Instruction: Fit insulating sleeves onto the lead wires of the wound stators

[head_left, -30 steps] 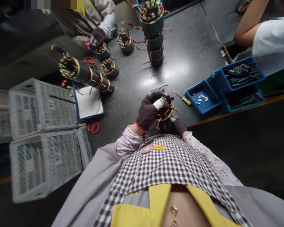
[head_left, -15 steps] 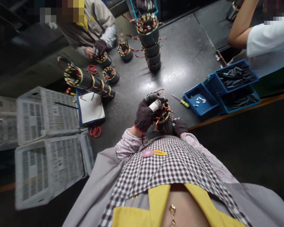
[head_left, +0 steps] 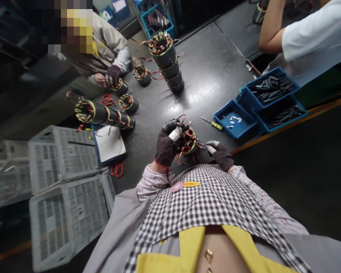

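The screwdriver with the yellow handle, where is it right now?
In the head view, the screwdriver lies on the dark table right of centre, beyond the right hand, just left of the blue tray with white bits.

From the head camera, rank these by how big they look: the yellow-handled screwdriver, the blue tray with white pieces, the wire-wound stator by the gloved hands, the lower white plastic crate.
1. Lower white plastic crate
2. Blue tray
3. Wire-wound stator, partly hidden by the left hand
4. Yellow-handled screwdriver

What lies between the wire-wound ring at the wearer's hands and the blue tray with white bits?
A yellow-handled screwdriver lies between the ring and that tray, in the head view.
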`<state>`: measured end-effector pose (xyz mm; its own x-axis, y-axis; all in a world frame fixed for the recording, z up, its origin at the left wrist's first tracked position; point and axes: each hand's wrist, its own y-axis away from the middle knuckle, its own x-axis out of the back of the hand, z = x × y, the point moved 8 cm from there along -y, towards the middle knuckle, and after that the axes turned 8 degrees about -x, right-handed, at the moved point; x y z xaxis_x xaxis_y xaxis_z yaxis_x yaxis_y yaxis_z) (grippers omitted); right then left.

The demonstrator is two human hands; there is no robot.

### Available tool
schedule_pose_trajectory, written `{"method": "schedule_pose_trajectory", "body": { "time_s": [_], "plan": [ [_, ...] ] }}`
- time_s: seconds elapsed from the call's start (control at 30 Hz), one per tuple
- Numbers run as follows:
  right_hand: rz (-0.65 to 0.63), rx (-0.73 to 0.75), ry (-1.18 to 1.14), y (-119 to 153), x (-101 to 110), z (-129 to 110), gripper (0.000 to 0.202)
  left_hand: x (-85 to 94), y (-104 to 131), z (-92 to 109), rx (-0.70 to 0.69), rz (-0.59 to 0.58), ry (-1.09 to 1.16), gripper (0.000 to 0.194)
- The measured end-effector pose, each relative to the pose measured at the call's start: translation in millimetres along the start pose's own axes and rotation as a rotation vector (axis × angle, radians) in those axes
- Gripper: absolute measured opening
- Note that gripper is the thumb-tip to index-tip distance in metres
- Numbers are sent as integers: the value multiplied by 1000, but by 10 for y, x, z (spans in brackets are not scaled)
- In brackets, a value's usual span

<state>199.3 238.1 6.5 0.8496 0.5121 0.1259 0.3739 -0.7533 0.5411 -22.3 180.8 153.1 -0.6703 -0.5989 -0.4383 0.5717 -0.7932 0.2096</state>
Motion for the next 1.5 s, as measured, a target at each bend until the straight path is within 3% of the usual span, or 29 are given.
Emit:
{"method": "schedule_pose_trajectory", "body": {
  "time_s": [0.13,0.27,0.4,0.5,0.57,0.63,0.7,0.8,0.9,1.0,1.07,1.23,1.37,1.5],
  "plan": [
    [-144,-18,55,-54,-273,-11,25,14,-13,-10,-2,34,-50,32],
    [-93,8,267,-90,-442,-127,23,8,-9,-20,-12,32,-64,33],
    [-176,74,361,-57,-329,-325,28,-7,13,-43,2,8,-91,36],
    [27,120,281,15,105,-668,31,-27,38,-58,17,-19,-102,38],
    [93,177,129,135,245,-997,36,-49,49,-68,31,-42,-82,38],
    [7,270,45,294,117,-1367,43,-63,46,-43,8,-51,-56,39],
    [-112,351,59,457,-141,-1682,41,-60,40,9,-43,-48,-43,38],
    [-164,349,39,561,-336,-1863,32,-53,56,38,-54,-58,-46,36],
    [-60,299,-59,515,-110,-1723,33,-38,93,6,-2,-51,-5,36],
    [72,237,-91,465,232,-1395,35,-43,103,2,9,-35,90,38],
    [88,159,-34,463,300,-1138,36,-48,90,8,10,-22,134,41],
    [34,-39,2,535,115,-655,38,-70,73,16,35,-14,98,41],
    [26,-79,-34,518,49,-580,36,-78,81,33,27,2,65,37],
    [-87,-128,-69,476,-67,-558,35,-81,83,20,36,13,59,38]
  ]
}}
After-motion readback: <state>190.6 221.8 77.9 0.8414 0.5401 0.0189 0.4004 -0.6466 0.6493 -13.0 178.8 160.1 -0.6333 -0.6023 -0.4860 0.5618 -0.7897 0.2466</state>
